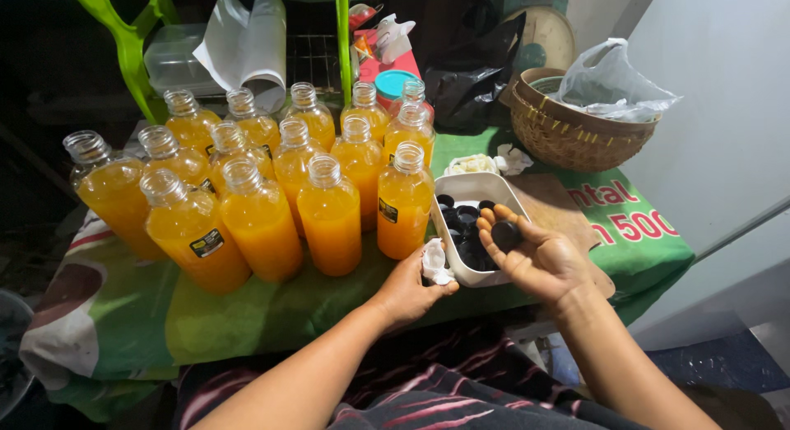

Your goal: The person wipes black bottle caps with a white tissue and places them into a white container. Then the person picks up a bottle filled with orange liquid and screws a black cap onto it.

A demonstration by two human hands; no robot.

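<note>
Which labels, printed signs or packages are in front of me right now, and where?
Bottle labels: small black stickers with yellow marks, on the front orange bottles.
Printed cloth: green table cover, right side, red-and-white lettering.
Plastic bag: clear, crumpled, in the woven basket, back right.

Small round black plastic bottle cap (505, 235) resting flat on upturned fingers; crumpled white tissue wad (435, 263) pinched beside the white tub.
</note>
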